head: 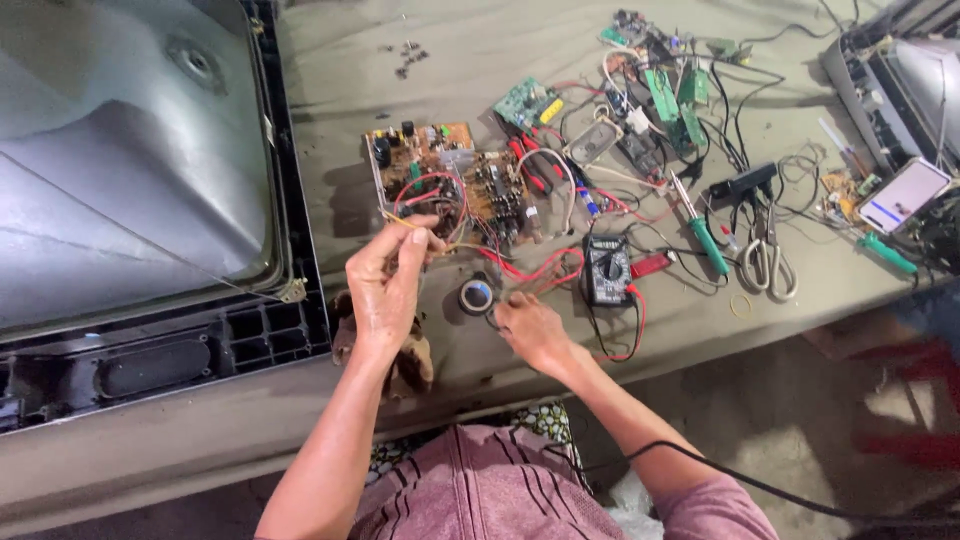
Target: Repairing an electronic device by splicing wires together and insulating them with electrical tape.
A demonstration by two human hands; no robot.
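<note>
- My workbench (420,60), draped in drab olive cloth, fills the upper frame.
- Lower right, I see bare floor (800,400) in warm light.
- Something red (915,400) stands blurred at the right edge.

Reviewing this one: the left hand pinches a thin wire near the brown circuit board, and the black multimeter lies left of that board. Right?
Not quite. The head view shows the multimeter lying right of the circuit board, not left. The left hand does pinch a thin wire near that board.
</note>
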